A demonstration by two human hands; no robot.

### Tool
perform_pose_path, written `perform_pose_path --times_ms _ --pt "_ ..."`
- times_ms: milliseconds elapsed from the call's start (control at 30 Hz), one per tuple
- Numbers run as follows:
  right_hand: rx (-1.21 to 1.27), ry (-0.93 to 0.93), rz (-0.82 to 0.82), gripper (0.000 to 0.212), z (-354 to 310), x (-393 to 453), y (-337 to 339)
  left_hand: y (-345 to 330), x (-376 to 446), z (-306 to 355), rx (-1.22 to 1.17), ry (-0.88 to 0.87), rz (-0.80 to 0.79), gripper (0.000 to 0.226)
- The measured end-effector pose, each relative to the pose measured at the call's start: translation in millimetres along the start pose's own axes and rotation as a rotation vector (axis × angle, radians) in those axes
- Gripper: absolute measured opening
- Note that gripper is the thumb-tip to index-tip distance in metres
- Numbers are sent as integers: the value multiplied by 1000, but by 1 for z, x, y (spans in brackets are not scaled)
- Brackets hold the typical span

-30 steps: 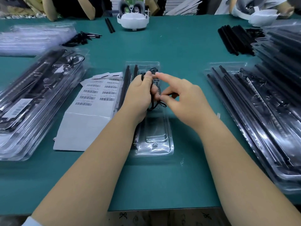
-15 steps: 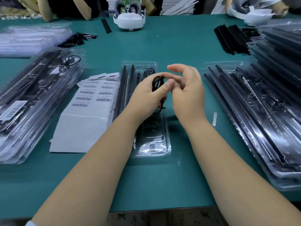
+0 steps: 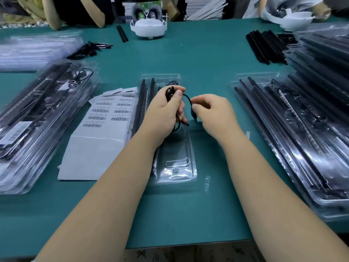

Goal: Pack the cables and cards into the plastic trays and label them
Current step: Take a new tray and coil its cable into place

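Cable [image 3: 171, 93]: a black coiled bundle, held above the far half of the clear plastic tray [image 3: 174, 157] at the middle of the counter [image 3: 188, 214]. The left hand [image 3: 166, 112] grasps the bundle, thumb pressed over its top. The right hand [image 3: 213, 112] pinches the loose plug end of the cable with curled fingers.

Change noted: half a second ago the right hand stood close against the left with fingers spread and raised; it has since drawn off to the right of the tray, pulling a short loop of cable out between the two hands. The left hand keeps its hold on the bundle.

Surroundings, relative to the tray: black strips lie in its left channels. Just left of it sits a sheet of barcode labels [image 3: 111, 112] on a white backing. Further left is a stack of filled trays [image 3: 34, 120], one bearing a barcode label. To the right lies another stack of filled trays [image 3: 302, 138], with more piled behind. Beyond the tray, at the counter's far edge, rests a white headset [image 3: 149, 28]. Loose black strips [image 3: 264, 46] lie far right; a small heap of black cables [image 3: 88, 50] far left.

Obstruction: both forearms cross the near counter, and the left wrist covers the tray's middle left.
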State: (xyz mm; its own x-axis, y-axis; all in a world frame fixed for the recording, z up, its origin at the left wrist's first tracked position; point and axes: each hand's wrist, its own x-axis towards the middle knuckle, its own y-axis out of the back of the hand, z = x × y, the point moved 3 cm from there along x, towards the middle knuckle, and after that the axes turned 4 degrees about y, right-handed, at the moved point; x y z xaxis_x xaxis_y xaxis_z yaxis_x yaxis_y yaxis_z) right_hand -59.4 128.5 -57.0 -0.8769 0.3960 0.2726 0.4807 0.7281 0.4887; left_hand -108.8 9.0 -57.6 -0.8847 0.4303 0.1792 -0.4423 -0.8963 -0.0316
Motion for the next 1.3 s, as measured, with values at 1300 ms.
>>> perform_pose_path --times_ms 1300 --pt "384 -44 -376 19 -14 -18 -16 -1 -5 9 47 106 -8 19"
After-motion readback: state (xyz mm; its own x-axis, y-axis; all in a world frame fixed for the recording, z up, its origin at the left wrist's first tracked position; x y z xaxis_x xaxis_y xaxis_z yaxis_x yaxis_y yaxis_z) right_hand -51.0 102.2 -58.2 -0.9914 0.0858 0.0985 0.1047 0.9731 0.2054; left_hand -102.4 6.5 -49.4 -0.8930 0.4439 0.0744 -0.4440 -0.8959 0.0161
